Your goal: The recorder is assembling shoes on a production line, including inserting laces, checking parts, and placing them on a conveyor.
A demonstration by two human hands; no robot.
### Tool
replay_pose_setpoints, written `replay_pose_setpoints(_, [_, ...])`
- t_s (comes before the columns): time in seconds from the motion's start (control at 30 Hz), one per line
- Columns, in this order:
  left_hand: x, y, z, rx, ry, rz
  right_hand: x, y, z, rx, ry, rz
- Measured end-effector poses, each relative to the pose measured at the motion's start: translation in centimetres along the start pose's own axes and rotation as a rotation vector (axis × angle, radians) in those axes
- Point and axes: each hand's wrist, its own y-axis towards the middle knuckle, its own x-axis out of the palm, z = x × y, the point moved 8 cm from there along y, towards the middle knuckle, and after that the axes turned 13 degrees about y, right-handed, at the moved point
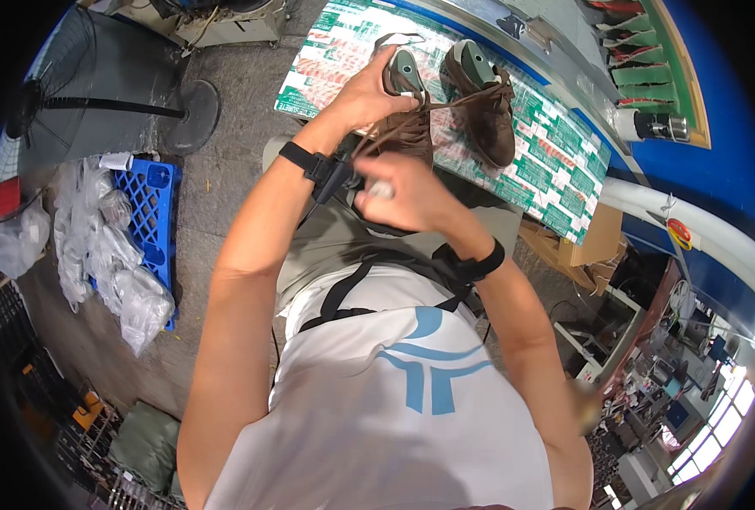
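Two brown lace-up shoes stand side by side at the table's top end, both with green insoles showing. My left hand (pixel 365 98) grips the left shoe (pixel 410 129) at its collar, thumb across the opening and fingers along the outer side. Brown shoelaces (pixel 435 106) stretch from the shoes toward my right hand (pixel 416 194), which is curled and partly blurred at the left shoe's toe. Its fingertips appear closed on a lace end; something small and white shows among the fingers. To the right, untouched, sits the right shoe (pixel 486 119), its toe pointing toward me.
Printed green, white and red sheeting covers the table (pixel 556 183). A cardboard box (pixel 594 238) stands by its right corner. At left are a standing fan (pixel 33 109), a blue plastic crate (pixel 152 212) and clear plastic bags (pixel 110 229). A blue wall with a metal rail runs along the right.
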Motion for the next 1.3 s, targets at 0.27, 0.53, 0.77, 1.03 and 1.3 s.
replay_pose_setpoints(0.27, [-0.6,-2.0,7.2,0.308,0.443,0.356,0.4,-5.4,1.1,0.038,-0.175,0.248])
replay_pose_setpoints(0.53, [4.7,2.1,7.7,0.362,0.807,0.294,-5.7,-8.8,2.7,0.115,-0.190,0.485])
replay_pose_setpoints(0.77, [-5.4,5.6,-10.5,-0.625,-0.597,0.277,-8.3,-7.6,3.0,0.016,-0.190,0.553])
replay_pose_setpoints(1.03, [-8.2,-0.4,-2.6,-0.091,0.291,0.793,-9.4,-4.5,2.1,-0.050,-0.240,0.548])
replay_pose_setpoints(1.3, [0.4,1.2,3.3,0.231,0.519,0.135,-8.8,-5.6,-0.4,-0.055,-0.483,0.461])
